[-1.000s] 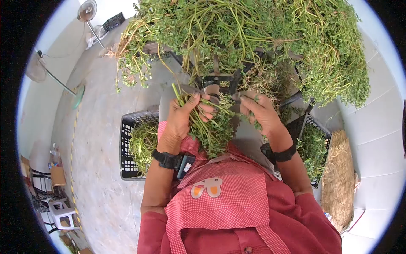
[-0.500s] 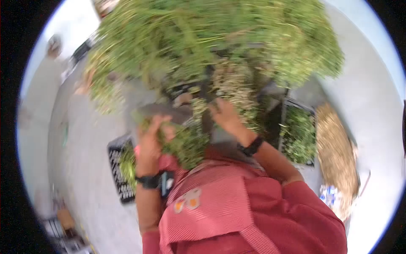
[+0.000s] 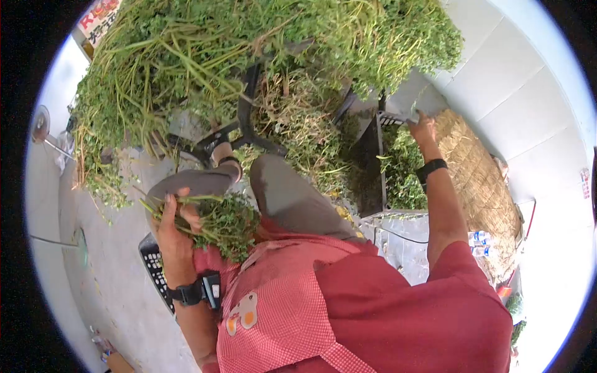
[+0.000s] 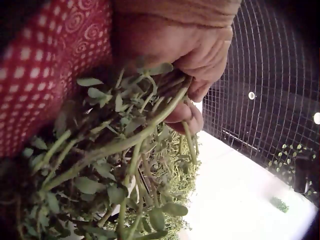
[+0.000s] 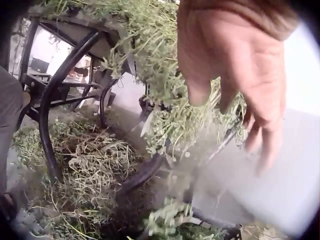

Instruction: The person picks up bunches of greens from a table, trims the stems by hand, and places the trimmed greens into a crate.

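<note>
The left hand (image 3: pixel 176 239) grips a bunch of leafy green stems (image 3: pixel 231 225) beside the apron. In the left wrist view, that hand (image 4: pixel 175 42) has its fingers curled round the stems (image 4: pixel 112 147). Out to the right, the right hand (image 3: pixel 425 132) is stretched over the far edge of a black crate (image 3: pixel 371 165) holding greens (image 3: pixel 404 171). The right wrist view has this hand (image 5: pixel 240 65) with fingers loosely extended and no stem between them. Blurred greens (image 5: pixel 172 217) lie below it.
A large heap of greens (image 3: pixel 186 56) covers the raised surface ahead. Under it are a black frame (image 3: pixel 249 105) and a pile of loose stems (image 3: pixel 298 118). A straw roll (image 3: pixel 479 174) lies right of the crate; another black crate (image 3: pixel 152 264) stands at left.
The right hand has moved from near the bunch out to the right, over the crate. The left hand keeps its bunch, now further left in view. The head view has shifted toward the right side.
</note>
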Available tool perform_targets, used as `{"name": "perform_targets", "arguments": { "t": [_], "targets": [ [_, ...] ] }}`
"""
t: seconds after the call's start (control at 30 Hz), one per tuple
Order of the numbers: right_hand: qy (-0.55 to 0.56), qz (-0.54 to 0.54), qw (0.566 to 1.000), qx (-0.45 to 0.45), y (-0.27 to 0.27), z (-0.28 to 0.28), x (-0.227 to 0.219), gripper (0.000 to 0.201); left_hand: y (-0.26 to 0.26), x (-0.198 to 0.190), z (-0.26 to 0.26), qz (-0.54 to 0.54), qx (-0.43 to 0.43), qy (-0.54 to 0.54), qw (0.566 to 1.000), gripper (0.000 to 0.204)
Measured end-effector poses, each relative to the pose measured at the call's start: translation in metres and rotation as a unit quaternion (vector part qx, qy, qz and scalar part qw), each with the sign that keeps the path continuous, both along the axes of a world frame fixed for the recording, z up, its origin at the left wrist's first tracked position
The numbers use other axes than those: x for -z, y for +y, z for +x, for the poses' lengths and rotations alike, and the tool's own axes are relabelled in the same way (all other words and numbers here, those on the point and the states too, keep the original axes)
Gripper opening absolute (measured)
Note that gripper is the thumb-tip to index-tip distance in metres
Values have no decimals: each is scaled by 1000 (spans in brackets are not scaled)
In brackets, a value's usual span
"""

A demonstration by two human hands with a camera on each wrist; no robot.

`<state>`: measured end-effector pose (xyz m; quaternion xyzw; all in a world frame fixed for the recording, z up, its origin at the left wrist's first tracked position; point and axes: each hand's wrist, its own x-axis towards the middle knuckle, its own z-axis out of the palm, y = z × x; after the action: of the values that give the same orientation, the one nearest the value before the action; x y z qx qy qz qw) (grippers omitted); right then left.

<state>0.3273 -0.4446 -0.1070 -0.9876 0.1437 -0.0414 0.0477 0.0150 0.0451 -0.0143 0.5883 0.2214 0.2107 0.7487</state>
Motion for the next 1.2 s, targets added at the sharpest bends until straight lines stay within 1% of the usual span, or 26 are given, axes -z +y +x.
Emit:
{"name": "perform_targets", "arguments": {
  "t": [0.03,0.07,0.1,0.13,0.17,0.2,0.23,0.27,0.3,0.33,0.4,0.47,0.5,0.53,0.57,0.67,0.7,0.8,0.87,0.9,0.97,1.03,1.07,1.1,1.13,1.2],
  "targets": [
    [-36,-35,999,17,14,-13,-9,60,0,1,2,-14,9,0,1000,34],
    [-47,-64,997,4,23,-15,-10,58,2,1,0,-25,10,3,1000,36],
    [-61,-85,994,-20,33,-6,-3,57,0,-2,-2,-5,17,0,1000,37],
    [-180,8,973,-146,32,12,14,48,-2,-5,-4,18,20,-4,1000,39],
    [-140,136,961,-198,71,0,-3,41,-2,-6,-5,3,33,-18,999,38],
    [-96,254,932,-240,109,-21,-28,35,-1,-5,-4,-15,53,-36,998,37],
    [-91,375,868,-312,143,-27,-21,31,1,-3,-1,-5,38,-36,999,37],
    [-80,486,786,-373,175,-37,-13,28,2,0,-1,-15,55,-47,997,36],
    [-27,479,764,-431,217,-77,-49,25,3,0,-2,-25,74,-58,995,35],
    [25,468,739,-484,256,-125,-93,22,2,-2,-3,-20,65,-55,996,35],
    [23,474,674,-567,305,-170,-110,25,1,-5,-2,-33,83,-75,993,34],
    [52,498,639,-583,333,-202,-116,19,3,-4,-4,-46,84,-80,992,34],
    [51,498,637,-587,342,-212,-118,19,4,-6,-4,-44,82,-73,993,33],
    [-77,461,641,-609,350,-221,-118,19,4,-7,-4,-44,81,-67,994,33],
    [-204,417,633,-620,355,-225,-117,19,5,-4,-5,-49,76,-72,993,31],
    [-186,403,624,-643,358,-223,-109,26,7,2,-4,-56,86,-70,992,30],
    [-184,400,623,-646,358,-220,-103,26,5,-1,-5,-53,89,-66,992,29],
    [-174,394,625,-652,361,-214,-94,31,5,2,-3,-43,84,-55,994,29],
    [-143,402,654,-625,361,-215,-95,23,4,0,-4,-44,87,-53,994,29],
    [-141,401,654,-626,358,-214,-95,23,4,-1,-4,-44,93,-50,993,29],
    [-54,486,700,-521,346,-210,-96,16,11,2,-5,-58,91,-69,992,30],
    [-70,437,766,-466,325,-189,-98,21,12,1,-6,-72,88,-91,989,30],
    [-67,298,835,-457,310,-173,-105,24,9,-1,-5,-68,91,-79,990,30],
    [-64,152,884,-438,297,-160,-114,27,6,-3,-4,-64,93,-68,991,31],
    [-65,149,883,-441,292,-156,-120,27,5,-3,-4,-65,91,-71,991,31],
    [-46,263,827,-496,288,-150,-128,32,5,-5,-1,-77,103,-53,990,31]
  ]
}}
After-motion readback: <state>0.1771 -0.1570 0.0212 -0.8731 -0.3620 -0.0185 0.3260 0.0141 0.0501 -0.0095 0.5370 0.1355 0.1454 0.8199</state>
